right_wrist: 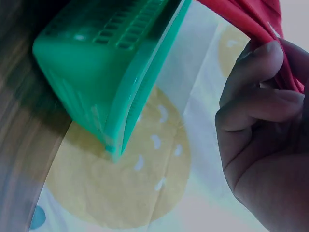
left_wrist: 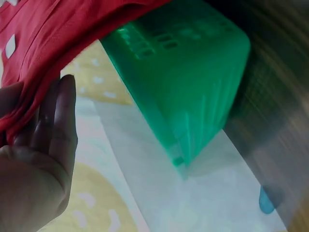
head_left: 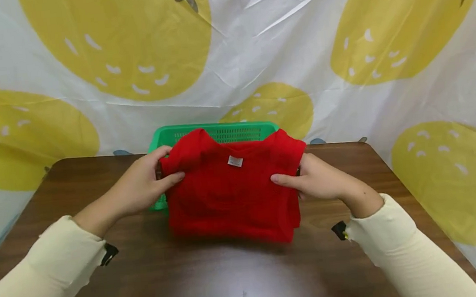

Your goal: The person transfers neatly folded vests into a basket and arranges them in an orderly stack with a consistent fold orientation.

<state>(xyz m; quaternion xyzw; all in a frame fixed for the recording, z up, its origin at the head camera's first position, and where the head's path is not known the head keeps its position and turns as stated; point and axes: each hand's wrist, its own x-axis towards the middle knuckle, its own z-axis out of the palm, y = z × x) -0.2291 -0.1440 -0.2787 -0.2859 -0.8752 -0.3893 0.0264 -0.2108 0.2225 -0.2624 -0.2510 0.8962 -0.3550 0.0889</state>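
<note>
A folded red shirt point(head_left: 229, 191) hangs between my two hands, its neckline up and a small white label point(head_left: 235, 161) inside the collar. My left hand point(head_left: 149, 180) pinches one shoulder edge, thumb on the front and fingers behind. At the opposite shoulder my right hand point(head_left: 314, 175) grips the cloth the same way. Behind the shirt stands a green plastic basket point(head_left: 215, 126) with slotted walls, mostly hidden by the cloth in the head view. Both wrist views show the basket's side close by the hands, with the shirt's edge bunched between thumb and fingers.
The basket sits at the back of a dark brown wooden table point(head_left: 104, 273). Right behind the table's far edge hangs a white curtain point(head_left: 270, 37) printed with large yellow fruit.
</note>
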